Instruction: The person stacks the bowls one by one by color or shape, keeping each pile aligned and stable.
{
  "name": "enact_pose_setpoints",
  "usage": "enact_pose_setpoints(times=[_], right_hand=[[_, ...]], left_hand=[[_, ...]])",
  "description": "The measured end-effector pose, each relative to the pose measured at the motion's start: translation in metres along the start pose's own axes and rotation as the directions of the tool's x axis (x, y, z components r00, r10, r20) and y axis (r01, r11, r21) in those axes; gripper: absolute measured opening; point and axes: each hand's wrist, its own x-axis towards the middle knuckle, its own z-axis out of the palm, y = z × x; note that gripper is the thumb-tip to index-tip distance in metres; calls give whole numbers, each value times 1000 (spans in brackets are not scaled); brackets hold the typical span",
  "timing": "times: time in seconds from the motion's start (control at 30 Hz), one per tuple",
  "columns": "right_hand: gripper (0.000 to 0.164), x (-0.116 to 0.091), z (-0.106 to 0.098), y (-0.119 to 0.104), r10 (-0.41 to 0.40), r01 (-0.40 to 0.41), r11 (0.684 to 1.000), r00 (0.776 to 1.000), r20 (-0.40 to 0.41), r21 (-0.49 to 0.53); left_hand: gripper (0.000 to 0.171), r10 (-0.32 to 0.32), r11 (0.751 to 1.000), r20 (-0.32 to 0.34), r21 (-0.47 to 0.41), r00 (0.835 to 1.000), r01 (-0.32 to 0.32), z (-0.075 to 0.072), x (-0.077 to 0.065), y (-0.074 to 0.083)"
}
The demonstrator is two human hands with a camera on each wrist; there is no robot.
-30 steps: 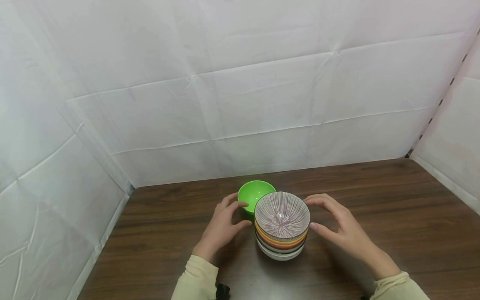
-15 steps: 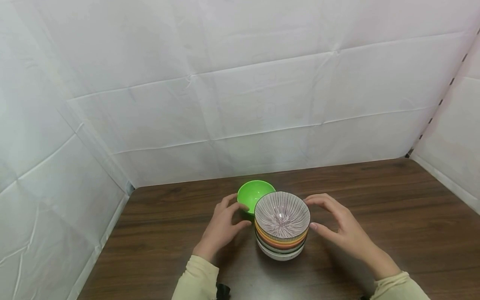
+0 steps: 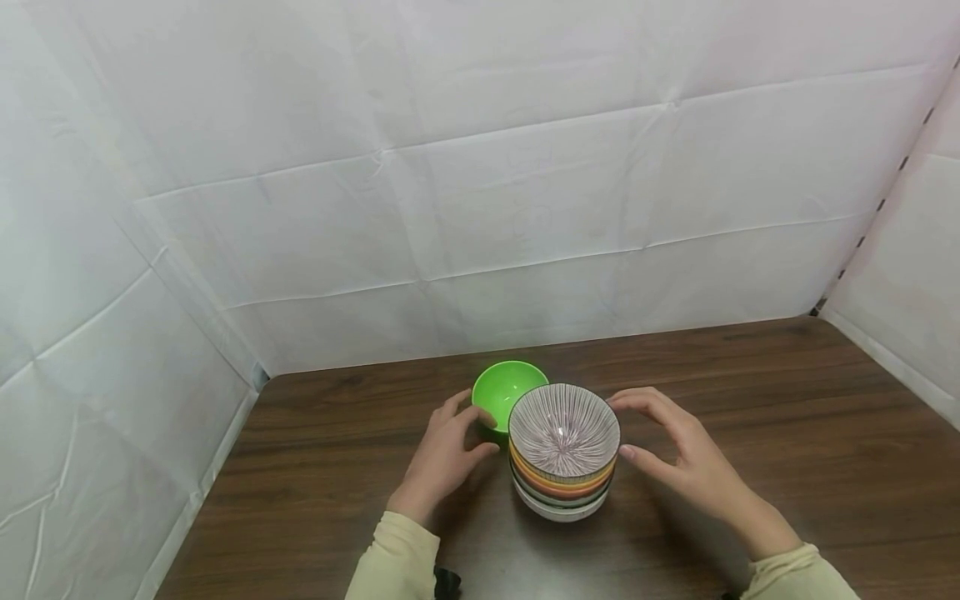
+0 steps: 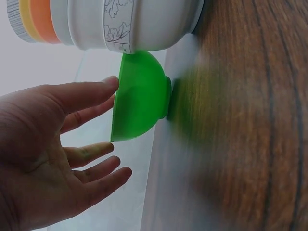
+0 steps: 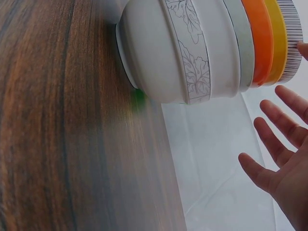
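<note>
A stack of bowls (image 3: 564,433) stands on the table, tallest thing there. Its top bowl is white with fine dark radiating lines; yellow, orange, grey-green and white bowls sit below, with a leaf-patterned band on the lower white one (image 5: 195,72). A small bright green bowl (image 3: 508,390) stands upright behind and left of the stack, partly hidden by it. My left hand (image 3: 442,454) holds the green bowl (image 4: 142,96) at its rim, index finger over the edge. My right hand (image 3: 693,462) is beside the stack, index fingertip and thumb right at the top bowl's rim, other fingers spread.
The dark wood-grain table (image 3: 787,417) runs back to white sheeting (image 3: 525,208) hung behind it and at both sides. Its back edge lies a short way behind the green bowl. A black strap (image 3: 447,583) shows at the left sleeve.
The green bowl has shifted slightly to the left with my left hand, so a little less of it hides behind the stack. The right hand and stack stay put.
</note>
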Motion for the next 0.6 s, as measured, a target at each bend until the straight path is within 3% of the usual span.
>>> enact_pose_setpoints(times=[0.37,0.6], right_hand=[[52,0,-1,1,-8,8,1000,1000,-8,-5],[51,0,-1,-1,30,-30,1000,1000,-3,-7]], left_hand=[[28,12,1000,-12,5,1000,-12,5,0,0],[27,9,1000,-62,2,998,-9,12,1,3]])
